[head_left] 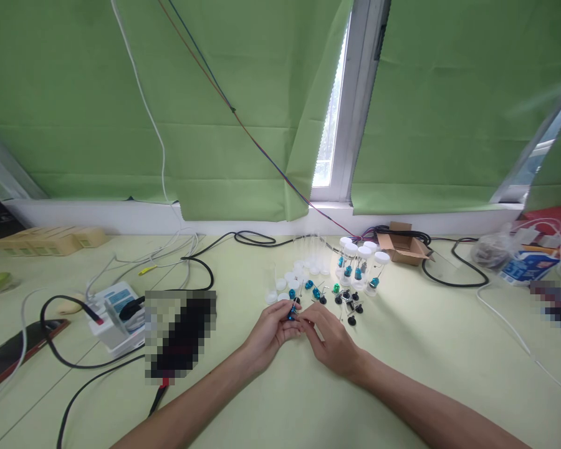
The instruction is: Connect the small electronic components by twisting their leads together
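My left hand [272, 330] is closed round a small metallic-blue part [292, 313] with a thin metal stem sticking up. The thumb and fingers of my right hand [330, 340] pinch close at its right side; what they grip is too small to make out. Just beyond my hands lie loose blue parts [315, 292], a green part [336, 288] and several black round parts with thin stems [352, 320]. Behind these are loose white caps [281, 284] and upright clear tubes [310, 252]. Several white-capped tubes [374, 274] with blue parts inside stand to the right.
An open cardboard box [404, 246] sits by the wall among black cables [453, 280]. At left are a white power strip [116, 318], a blurred dark object [180, 337] and yellow boxes [51, 241]. A blue-white packet [528, 267] lies far right.
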The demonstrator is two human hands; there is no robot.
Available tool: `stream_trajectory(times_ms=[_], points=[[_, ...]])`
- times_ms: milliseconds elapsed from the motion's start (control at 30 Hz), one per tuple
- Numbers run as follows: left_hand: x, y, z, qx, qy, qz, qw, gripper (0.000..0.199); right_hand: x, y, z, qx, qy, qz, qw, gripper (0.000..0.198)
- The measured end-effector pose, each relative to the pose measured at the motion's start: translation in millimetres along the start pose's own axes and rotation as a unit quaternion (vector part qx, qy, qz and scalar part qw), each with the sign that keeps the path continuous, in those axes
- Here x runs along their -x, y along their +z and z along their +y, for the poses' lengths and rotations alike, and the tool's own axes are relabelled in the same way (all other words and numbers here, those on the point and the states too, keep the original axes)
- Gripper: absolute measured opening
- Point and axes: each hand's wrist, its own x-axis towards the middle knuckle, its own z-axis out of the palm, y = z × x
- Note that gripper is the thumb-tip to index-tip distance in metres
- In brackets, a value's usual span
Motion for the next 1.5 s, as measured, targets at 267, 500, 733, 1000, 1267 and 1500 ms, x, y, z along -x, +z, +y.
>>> stream_trajectory(times_ms=[267,500,733,1000,1267,1500], points=[[2.2,1.1,0.8,0.0,0.0,0.007,1.0,0.013,-2.0,-1.0,-2.2,0.013,-0.011,-0.003,1.0,0.023],[2.9,2.1,1.9,-0.005,0.005,0.007,1.0,0.013,-3.5,-1.1,-2.5,0.014,-0.008,-0.013,1.0,0.021],[3.2,3.1,1.8,-0.011,0.007,0.005,1.0,0.016,-4.0,-2.4,-4.4,0.011,-0.008,-0.017,1.0,0.025],[4.2,2.9,1.6,-0.009,0.009,-0.003,1.0,0.018,-4.1,-2.9,-5.9,0.007,-0.017,-0.015,1.0,0.026],[4.4,1.9,1.9,-0.017,0.01,-0.001,1.0,0.021,-4.0,-2.8,-4.8,0.018,-0.028,-0.016,0.999,0.028],[4.4,3.4,2.8,-0.016,0.009,0.003,1.0,0.021,-4.2,-4.0,-7.6,0.02,-0.033,-0.013,0.999,0.028]])
